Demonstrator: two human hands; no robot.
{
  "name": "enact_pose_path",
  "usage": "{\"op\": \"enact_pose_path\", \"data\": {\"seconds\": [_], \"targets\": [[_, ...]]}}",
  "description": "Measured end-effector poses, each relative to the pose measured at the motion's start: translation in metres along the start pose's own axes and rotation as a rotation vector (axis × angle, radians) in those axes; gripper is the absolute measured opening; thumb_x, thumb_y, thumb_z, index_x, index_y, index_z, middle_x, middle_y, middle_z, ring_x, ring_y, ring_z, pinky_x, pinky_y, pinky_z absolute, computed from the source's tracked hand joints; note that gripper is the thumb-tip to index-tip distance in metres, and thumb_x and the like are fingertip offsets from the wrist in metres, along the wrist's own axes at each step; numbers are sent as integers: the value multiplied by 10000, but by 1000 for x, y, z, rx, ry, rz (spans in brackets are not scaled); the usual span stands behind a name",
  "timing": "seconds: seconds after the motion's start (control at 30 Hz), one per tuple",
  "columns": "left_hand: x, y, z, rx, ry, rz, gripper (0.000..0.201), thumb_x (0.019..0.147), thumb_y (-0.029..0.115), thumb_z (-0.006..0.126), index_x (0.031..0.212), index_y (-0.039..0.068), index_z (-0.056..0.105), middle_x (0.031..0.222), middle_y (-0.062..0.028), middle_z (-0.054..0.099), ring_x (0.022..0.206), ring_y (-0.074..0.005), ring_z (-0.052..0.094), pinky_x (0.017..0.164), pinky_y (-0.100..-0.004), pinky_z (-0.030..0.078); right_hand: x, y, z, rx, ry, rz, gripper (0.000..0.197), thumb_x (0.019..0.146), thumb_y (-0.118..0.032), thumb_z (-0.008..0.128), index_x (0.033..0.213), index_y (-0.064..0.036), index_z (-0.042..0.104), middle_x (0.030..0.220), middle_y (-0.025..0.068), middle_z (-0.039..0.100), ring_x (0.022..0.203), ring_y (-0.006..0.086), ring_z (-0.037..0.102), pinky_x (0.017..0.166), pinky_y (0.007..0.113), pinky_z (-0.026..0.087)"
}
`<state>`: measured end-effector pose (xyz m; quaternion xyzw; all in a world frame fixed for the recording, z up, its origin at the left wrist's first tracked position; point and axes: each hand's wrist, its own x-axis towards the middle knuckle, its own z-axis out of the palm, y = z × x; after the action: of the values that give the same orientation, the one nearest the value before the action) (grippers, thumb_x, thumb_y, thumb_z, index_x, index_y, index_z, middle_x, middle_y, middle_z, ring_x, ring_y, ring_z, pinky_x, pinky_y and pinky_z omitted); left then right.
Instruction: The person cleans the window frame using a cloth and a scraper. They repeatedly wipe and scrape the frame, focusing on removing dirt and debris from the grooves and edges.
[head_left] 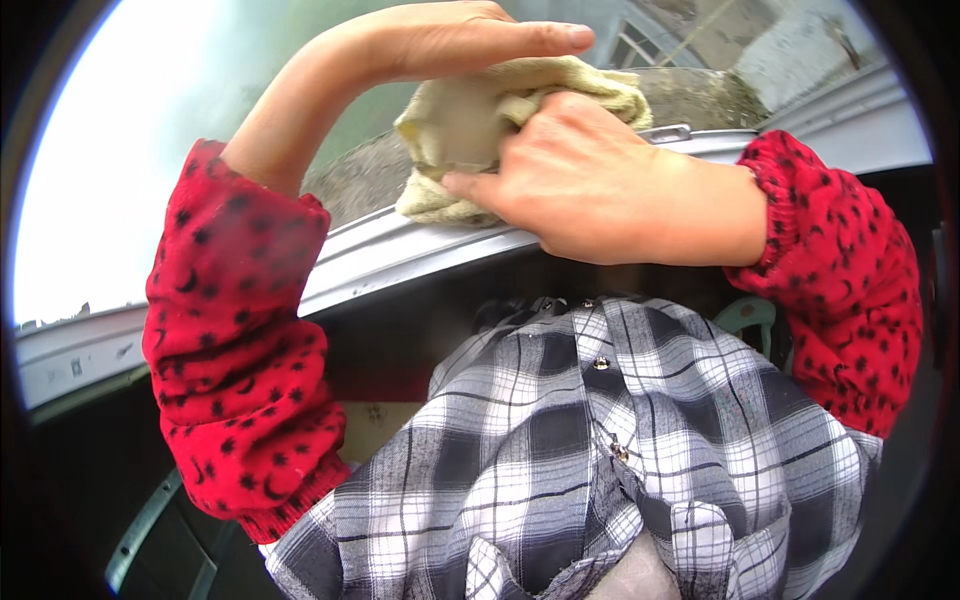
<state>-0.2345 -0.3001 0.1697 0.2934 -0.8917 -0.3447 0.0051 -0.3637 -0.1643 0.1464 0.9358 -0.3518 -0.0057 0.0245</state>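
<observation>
A pale yellow-green cloth (430,200) lies bunched over the silver-white window frame (370,265), partly on the sill outside. My right hand (600,185) is closed on the cloth with curled fingers, its thumb pressed along the near side. Above the cloth, my left hand (450,42) is bent at the wrist and seen edge-on. One digit of it stretches out to the right, and no object shows in it; its other fingers are mostly hidden at the top edge. Both forearms wear red sleeve covers (240,350) with black star and moon prints.
A metal latch (668,133) sits on the frame right of the cloth. Beyond is a rough concrete ledge (695,95), with a building window (640,45) farther down. My plaid shirt (560,430) fills the near side, close to the frame. A green chair-like part (750,320) shows at right.
</observation>
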Motion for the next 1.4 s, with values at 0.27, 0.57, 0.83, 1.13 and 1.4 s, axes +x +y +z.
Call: {"op": "enact_pose_path", "data": {"seconds": [0.27, 0.57, 0.83, 1.13, 1.4], "targets": [[-93, -25, -33, 98, 295, -392, 793, 938, 761, 489, 1094, 26, 742, 988, -117, 678, 913, -188, 635, 851, -316, 493, 74, -26, 8, 65, 54, -155, 295, 819, -92, 644, 1094, -63, 745, 1006, 145, 678, 923, 322, 656, 697, 460, 511], [-48, -6, -52, 28, 80, -45, 475, 1048, 429, 577, 1251, 9, 663, 1089, -70, 688, 1014, -134, 621, 880, -281, 509, 45, 15, 13, 290, 510, 157, 227, 869, -233, 641, 1064, -194, 752, 859, 135, 730, 818, 330, 715, 753, 483, 545], [-43, 20, -23, -217, 11, 393, 390, 1040, 241, 620, 1345, 2, 582, 1129, -75, 675, 1058, -134, 613, 924, -284, 503, -30, 4, -46, 11, 164, 239, 224, 838, -185, 703, 1052, -144, 755, 755, 127, 683, 752, 341, 679, 702, 468, 511], [-88, 6, 124, 242, 841, 454, 573, 859, 13, 599, 1421, -29, 489, 1321, -282, 561, 1120, -443, 601, 944, -490, 486, -25, -3, 23, 16, 67, 227, 142, 718, -147, 700, 845, -85, 714, 764, 114, 693, 696, 328, 685, 600, 457, 507], [-111, -7, 148, 229, 1100, 124, 643, 793, -86, 525, 1432, -17, 539, 1426, -266, 543, 1307, -458, 525, 1122, -501, 400, 42, -8, 42, 142, 205, 119, 157, 763, -170, 697, 869, -60, 734, 820, 135, 733, 750, 305, 726, 658, 435, 557]]}}
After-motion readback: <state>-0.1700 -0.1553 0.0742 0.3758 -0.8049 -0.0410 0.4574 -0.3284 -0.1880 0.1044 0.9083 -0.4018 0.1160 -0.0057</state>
